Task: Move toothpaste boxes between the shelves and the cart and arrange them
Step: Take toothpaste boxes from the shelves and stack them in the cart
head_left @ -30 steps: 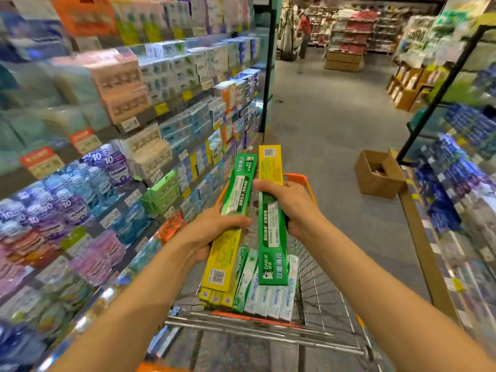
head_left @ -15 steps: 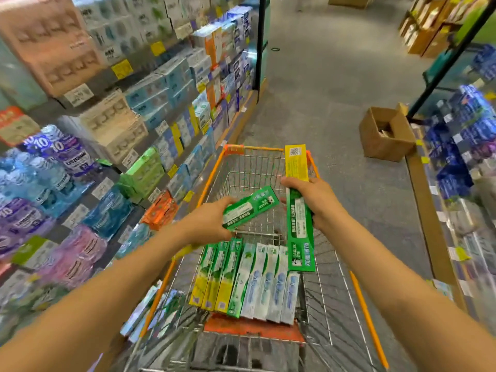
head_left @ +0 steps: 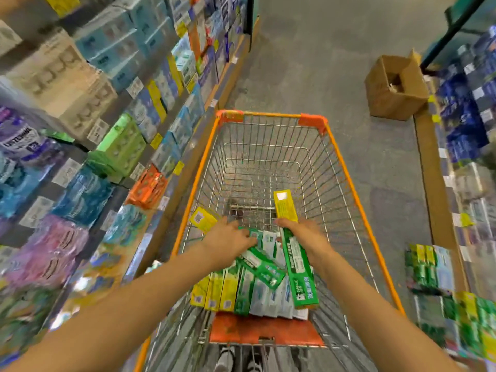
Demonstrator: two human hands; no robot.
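While both arms reach down into the orange-rimmed cart (head_left: 346,181), the left hand (head_left: 228,237) grasps a green-and-yellow toothpaste box (head_left: 264,267) lying slantwise, its yellow end (head_left: 201,218) poking out left of that hand. Right hand (head_left: 303,232) grips a second green-and-yellow box (head_left: 298,256) held lengthwise, yellow tip beyond the fingers, green end nearer the person. Under both hands, a row of toothpaste boxes (head_left: 241,291) lies side by side on the cart's near end. Shelves (head_left: 107,108) of boxed goods stand left of the left hand; cardboard carton (head_left: 394,89) sits on the floor far beyond the right hand.
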